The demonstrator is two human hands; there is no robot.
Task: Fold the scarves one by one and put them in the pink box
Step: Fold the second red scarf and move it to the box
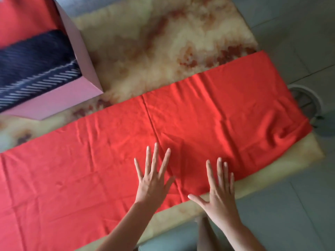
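Observation:
A long red scarf [190, 124] lies spread flat across the marbled table [154, 42], running from the lower left to the upper right, with crease lines across it. My left hand [153, 180] lies flat on the scarf with its fingers spread. My right hand [220, 189] is flat too, fingers on the scarf's near edge and the thumb over the table rim. The pink box [79, 57] stands at the upper left. Inside it lie a folded dark blue scarf with white stripes [36, 64] and a red one [23, 20] behind it.
The table's near edge runs diagonally just below my hands, with grey tiled floor [290, 205] beyond it. A round white object [311, 98] sits on the floor past the table's right end. The scarf's right end reaches that table end.

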